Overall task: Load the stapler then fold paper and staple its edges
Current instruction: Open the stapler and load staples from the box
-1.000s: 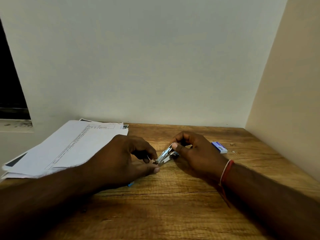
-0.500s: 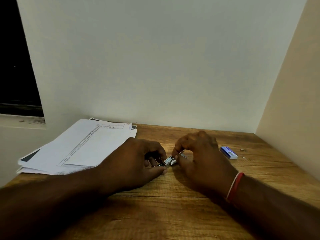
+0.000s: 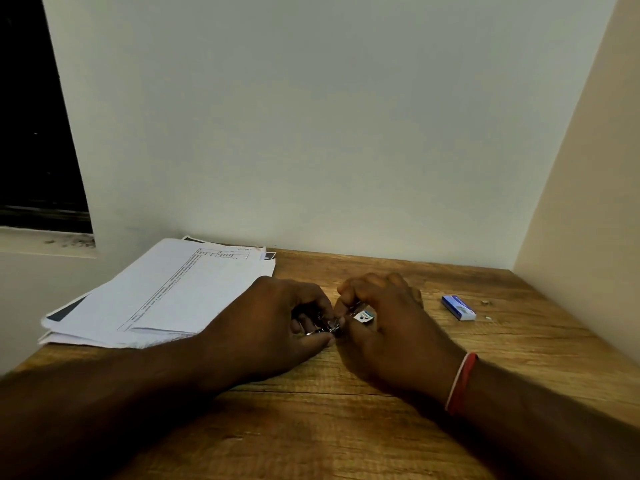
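A small metal stapler [image 3: 360,316] lies low on the wooden table [image 3: 346,438], mostly hidden between my two hands. My left hand [image 3: 277,323] grips its left end with curled fingers and thumb. My right hand [image 3: 384,323] curls over its right end, fingertips pinching down on it. A stack of white printed paper [image 3: 166,292] lies at the back left of the table. A small blue and white staple box [image 3: 458,307] lies to the right of my right hand.
A white wall stands just behind the table and a beige wall [image 3: 588,202] closes the right side. A dark window opening [image 3: 31,133] is at the left. Tiny scraps [image 3: 486,302] lie beyond the staple box.
My hands have drawn closer together over the stapler, which was tilted open a second ago and now lies lower and more covered. The view has shifted slightly left.
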`<state>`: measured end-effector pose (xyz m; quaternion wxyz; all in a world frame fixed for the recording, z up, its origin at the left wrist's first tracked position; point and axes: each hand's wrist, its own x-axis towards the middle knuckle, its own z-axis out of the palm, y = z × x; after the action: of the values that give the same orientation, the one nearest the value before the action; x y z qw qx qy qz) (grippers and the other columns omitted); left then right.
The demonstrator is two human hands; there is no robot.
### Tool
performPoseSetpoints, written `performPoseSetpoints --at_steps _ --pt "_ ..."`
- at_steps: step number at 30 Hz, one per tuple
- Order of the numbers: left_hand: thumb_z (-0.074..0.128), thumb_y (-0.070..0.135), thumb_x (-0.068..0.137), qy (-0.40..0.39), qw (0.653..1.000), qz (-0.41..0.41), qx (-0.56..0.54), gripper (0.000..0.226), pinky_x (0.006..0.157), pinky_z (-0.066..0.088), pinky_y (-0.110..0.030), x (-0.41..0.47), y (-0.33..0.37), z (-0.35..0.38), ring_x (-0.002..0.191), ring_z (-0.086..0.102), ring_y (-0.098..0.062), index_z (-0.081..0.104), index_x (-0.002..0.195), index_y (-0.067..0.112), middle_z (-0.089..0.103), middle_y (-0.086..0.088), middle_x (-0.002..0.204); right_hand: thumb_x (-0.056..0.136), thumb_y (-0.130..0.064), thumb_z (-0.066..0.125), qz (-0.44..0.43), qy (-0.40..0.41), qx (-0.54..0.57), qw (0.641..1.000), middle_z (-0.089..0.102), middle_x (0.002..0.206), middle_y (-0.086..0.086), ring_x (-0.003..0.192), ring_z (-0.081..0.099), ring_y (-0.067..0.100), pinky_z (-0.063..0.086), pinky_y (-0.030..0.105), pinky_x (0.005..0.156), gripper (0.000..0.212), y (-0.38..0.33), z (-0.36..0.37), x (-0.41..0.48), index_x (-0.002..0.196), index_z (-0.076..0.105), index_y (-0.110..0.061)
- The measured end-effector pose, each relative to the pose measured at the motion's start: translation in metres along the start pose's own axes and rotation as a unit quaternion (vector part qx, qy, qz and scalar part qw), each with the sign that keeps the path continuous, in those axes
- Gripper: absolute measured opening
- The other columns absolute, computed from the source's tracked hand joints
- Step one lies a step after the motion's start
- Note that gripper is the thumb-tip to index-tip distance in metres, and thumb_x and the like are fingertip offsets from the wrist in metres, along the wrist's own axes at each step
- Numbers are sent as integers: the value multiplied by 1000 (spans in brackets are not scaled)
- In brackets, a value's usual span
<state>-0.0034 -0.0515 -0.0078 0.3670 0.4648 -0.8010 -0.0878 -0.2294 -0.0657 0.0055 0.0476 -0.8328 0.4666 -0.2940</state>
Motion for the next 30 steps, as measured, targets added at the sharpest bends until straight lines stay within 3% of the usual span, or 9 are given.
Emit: performPoseSetpoints --at_steps 5,8,12,17,22,25,30 --pt "97 34 84 5 1000 -18 -17 23 76 67 -30 0 2 0 82 79 -6 79 98 36 81 19 86 92 -47 79 -23 14 -10 1000 61 112 -27 118 43 4 34 34 104 14 3 3 -1 99 69 -42" --pt "98 35 83 10 1000 -18 -22 28 75 67 -31 0 0 1 82 80 -8 75 99 36 82 15 87 88 -47 84 1 5 38 999 56 107 -19 112 49 5 46 29 90 16 6 4 -1 100 73 -47" --pt "99 35 82 12 999 -20 -24 31 75 67 -30 0 1 1 81 80 -8 74 100 36 81 14 86 87 -43 86 -28 5 70 997 65 99 -14 96 61 1 49 25 75 14 10 2 0 94 76 -48" --pt "101 30 82 2 999 -25 -46 38 78 68 -30 -1 3 -1 82 80 -8 72 106 36 83 15 89 85 -41 88 -49 27 88 995 73 95 -18 93 67 2 59 36 78 11 15 3 0 92 80 -44" --pt "96 51 80 -36 998 -46 15 45 82 65 -27 -2 9 -9 90 77 2 67 113 45 80 22 97 91 -26 87 -49 57 139 987 79 98 -23 98 72 5 56 18 80 26 18 -5 2 112 81 -40" --pt "84 62 78 -84 987 -63 122 37 83 62 -27 -1 14 -24 92 70 5 69 107 46 75 27 98 93 -22 86 -54 51 166 983 82 97 -20 94 77 8 62 24 80 19 26 -11 6 106 86 -34" --pt "72 48 79 -147 968 -90 185 16 79 65 -27 2 17 -40 81 71 4 76 94 42 75 27 88 90 -16 89 -40 47 228 972 84 92 -10 86 81 14 68 46 80 14 31 -15 10 97 89 -28"
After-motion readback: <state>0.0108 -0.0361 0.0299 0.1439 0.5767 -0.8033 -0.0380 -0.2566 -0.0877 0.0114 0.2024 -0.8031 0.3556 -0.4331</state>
